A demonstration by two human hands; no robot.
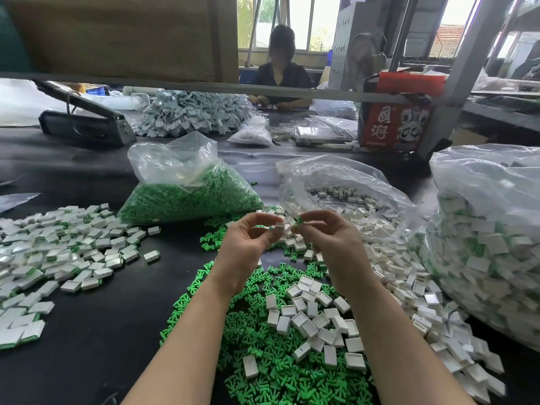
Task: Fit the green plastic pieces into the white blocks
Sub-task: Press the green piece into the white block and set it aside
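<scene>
On the left, a spread of finished blocks (58, 252) shows much work done. At centre the left hand (248, 244) pinches a white block (280, 226), and the right hand (327, 238) pinches what looks like a green piece (298, 220), not yet inserted. Loose green pieces (263, 331) and empty white blocks (315, 317) remain, plus full bags (187, 185) behind.

Bare table (96, 340) between parts piles (292, 331)
</scene>
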